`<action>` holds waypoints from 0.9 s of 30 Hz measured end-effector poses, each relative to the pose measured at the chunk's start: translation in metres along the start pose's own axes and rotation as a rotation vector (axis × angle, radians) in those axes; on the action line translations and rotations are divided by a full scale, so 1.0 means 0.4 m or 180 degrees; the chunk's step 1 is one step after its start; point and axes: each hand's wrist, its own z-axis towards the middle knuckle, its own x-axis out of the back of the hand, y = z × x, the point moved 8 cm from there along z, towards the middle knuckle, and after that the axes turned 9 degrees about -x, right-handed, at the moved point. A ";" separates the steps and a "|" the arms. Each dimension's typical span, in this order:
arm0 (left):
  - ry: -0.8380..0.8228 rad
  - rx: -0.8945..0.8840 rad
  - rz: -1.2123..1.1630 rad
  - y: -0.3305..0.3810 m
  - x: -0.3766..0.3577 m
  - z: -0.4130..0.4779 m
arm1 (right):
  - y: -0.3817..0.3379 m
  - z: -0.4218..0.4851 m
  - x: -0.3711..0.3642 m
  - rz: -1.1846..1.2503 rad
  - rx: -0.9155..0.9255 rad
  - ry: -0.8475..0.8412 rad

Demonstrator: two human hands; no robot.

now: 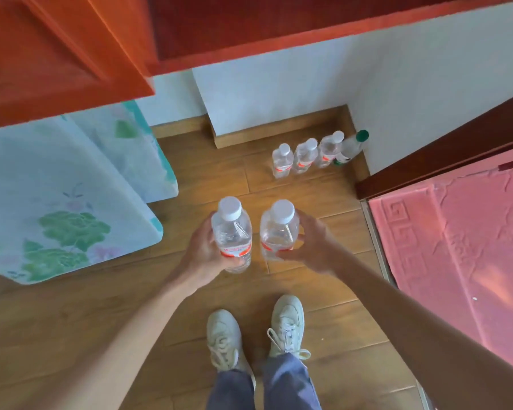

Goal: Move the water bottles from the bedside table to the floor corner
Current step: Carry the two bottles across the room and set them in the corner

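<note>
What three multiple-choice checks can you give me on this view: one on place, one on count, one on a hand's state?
1. Where does the green-capped bottle stand?
A. at the corner end of the floor row
B. lying alone mid-floor
C. on a shelf

2. How many bottles make up that row?
A. two
B. four
C. six

3. What is the right hand doing?
A. hanging idle
B. gripping a white-capped bottle
C. pressing flat on a wall

Answers:
1 A: it stands right of the three white-capped ones, nearest the corner.
2 B: three white caps plus one green.
3 B: its fingers curl round the bottle, as the left hand grips a second bottle.
</note>
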 end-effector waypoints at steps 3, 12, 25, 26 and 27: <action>-0.0085 -0.0032 0.0106 -0.102 -0.009 0.081 | 0.048 0.095 -0.028 0.0048 0.0009 0.0077; 0.0101 -0.0218 0.0354 -0.320 0.001 0.357 | 0.132 0.421 -0.090 -0.0010 0.0213 0.0206; 0.0352 -0.0595 0.0432 -0.440 -0.005 0.691 | 0.115 0.773 -0.073 -0.0263 0.0586 0.0326; 0.0391 -0.0609 0.0384 -0.448 -0.009 0.709 | 0.116 0.789 -0.074 -0.0266 0.0602 0.0327; 0.0423 -0.0637 0.0346 -0.452 -0.014 0.724 | 0.120 0.805 -0.076 -0.0262 0.0607 0.0316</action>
